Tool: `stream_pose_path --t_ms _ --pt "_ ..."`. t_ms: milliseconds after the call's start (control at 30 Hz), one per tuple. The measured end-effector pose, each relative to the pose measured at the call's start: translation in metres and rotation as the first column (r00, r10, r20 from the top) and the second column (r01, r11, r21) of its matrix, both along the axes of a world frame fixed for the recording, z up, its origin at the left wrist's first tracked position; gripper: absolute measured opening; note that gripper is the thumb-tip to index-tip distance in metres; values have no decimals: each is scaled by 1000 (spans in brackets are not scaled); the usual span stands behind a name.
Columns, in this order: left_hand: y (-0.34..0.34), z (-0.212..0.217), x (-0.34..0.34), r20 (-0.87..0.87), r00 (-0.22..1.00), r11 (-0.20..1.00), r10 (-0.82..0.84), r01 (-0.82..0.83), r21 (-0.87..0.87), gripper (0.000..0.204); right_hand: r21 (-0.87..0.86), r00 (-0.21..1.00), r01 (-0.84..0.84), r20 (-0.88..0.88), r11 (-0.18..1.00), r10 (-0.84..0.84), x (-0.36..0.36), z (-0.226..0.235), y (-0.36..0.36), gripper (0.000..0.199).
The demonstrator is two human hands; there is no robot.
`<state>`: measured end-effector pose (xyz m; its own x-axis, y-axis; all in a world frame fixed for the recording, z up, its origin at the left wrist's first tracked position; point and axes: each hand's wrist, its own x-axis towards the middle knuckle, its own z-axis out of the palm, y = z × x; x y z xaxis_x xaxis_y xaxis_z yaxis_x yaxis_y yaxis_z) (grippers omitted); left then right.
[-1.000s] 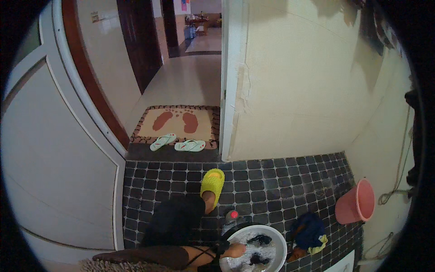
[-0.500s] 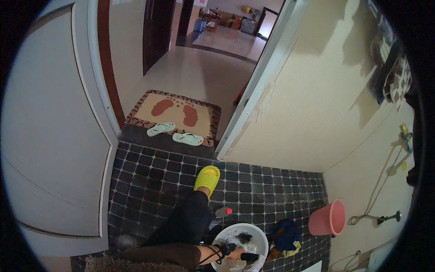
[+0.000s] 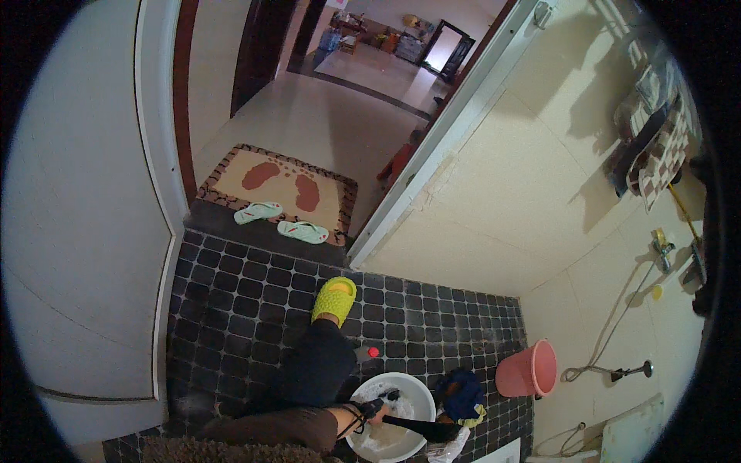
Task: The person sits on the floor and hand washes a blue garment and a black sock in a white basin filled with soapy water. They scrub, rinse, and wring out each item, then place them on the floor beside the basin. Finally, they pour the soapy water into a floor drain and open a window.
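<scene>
My left hand (image 3: 378, 414) is over the white basin (image 3: 425, 401), black straps round its wrist. It is closed on one end of a long black cloth (image 3: 421, 427), which stretches right across the basin's rim. Sudsy water (image 3: 374, 438) and a small dark piece of fabric (image 3: 392, 394) show inside the basin. My right hand cannot be made out. Beside the basin lies a pile of dark blue clothes (image 3: 461, 390) with a yellow piece (image 3: 473, 417) at its edge. Whitish, crumpled material (image 3: 451, 447) is near the cloth's far end.
A bottle with a red cap (image 3: 372, 353) lies by my leg, near my yellow slipper (image 3: 335, 299). A pink bucket (image 3: 525, 370) stands at the right wall. Pale flip-flops (image 3: 302, 231) rest by a footprint mat (image 3: 282, 185) in the doorway. A grey door (image 3: 85, 201) is at left.
My left hand has drawn slightly left and up in the basin. The black cloth now shows stretched out over the right rim. The whole view has shifted and turned a little.
</scene>
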<state>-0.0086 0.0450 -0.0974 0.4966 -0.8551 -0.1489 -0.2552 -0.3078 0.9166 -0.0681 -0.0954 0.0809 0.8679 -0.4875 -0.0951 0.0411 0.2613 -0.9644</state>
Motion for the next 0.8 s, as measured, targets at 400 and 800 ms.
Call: stream_pose_path --t_ms 400,800 --pt "-2 28 26 412 898 988 -153 152 35 26 -101 963 1 -267 995 -28 8 -85 -38 19" --pt "-43 71 36 -631 701 937 333 -319 140 22 273 920 -40 -364 961 142 -16 -161 -12 18"
